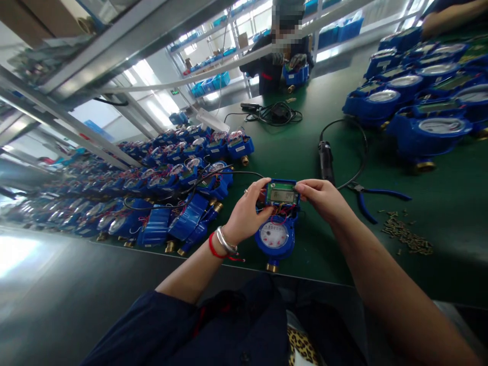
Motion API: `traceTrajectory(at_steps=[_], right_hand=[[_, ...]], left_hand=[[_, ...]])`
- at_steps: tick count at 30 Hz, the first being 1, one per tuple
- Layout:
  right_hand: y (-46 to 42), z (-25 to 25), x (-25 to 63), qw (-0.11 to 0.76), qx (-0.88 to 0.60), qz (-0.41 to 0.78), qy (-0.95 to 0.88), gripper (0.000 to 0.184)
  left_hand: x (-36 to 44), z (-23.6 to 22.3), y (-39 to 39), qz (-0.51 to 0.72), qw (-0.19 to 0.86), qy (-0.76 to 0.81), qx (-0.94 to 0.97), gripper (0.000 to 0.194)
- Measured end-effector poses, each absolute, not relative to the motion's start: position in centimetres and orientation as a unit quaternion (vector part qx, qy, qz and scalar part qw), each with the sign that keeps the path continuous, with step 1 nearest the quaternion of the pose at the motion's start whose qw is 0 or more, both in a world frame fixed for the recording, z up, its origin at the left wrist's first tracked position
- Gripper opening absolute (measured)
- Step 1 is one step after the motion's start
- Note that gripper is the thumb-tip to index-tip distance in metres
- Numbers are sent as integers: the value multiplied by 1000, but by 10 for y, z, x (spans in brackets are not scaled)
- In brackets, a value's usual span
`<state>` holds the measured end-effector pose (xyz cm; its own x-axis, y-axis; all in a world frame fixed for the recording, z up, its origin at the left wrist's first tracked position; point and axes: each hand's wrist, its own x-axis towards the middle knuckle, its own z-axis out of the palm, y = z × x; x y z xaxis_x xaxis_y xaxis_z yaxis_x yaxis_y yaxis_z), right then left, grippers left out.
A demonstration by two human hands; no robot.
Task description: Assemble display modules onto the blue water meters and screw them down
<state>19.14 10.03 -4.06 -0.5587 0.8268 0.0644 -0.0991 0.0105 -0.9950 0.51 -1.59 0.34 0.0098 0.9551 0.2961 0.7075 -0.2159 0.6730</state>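
A blue water meter (275, 239) lies near the front edge of the green bench, its round white dial facing up and its brass fitting toward me. At its far end sits a green circuit board (282, 186) with a lit grey display, and thin red wires run beneath it. My left hand (247, 211), with a silver bangle and red cord at the wrist, grips the board's left side between thumb and fingers. My right hand (318, 195) pinches the board's upper right corner. The tips of some fingers are hidden behind the board.
Blue-handled pliers (368, 195), a black electric screwdriver (325, 160) and a pile of small screws (407, 234) lie to the right. Rows of water meters (190, 178) fill the left; more meters (423, 127) stand far right. A coiled black cable (278, 113) and a co-worker are beyond.
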Motion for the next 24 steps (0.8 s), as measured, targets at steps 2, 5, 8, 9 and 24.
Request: traceTrajectory(at_steps=[2,5,8,9,24], right_hand=[[100,-43,189,373,-302,655,-583,35],[101,-46,186,375,-304,678,-554,33],[102,-49,185,375,-296,689,-545,32],[102,-49,185,376,-293,691,-543,32],[102,-51,184,384,-278,702,-531,33]], left_hand=[[1,5,-16,371,218,586,687,72],[-8,6,-17,412,293,569,649,68],[-14,9,-22,437,305,591,606,40],[-15,11,-24,430,295,602,605,36],[-8,2,2,268,107,612,736,14]])
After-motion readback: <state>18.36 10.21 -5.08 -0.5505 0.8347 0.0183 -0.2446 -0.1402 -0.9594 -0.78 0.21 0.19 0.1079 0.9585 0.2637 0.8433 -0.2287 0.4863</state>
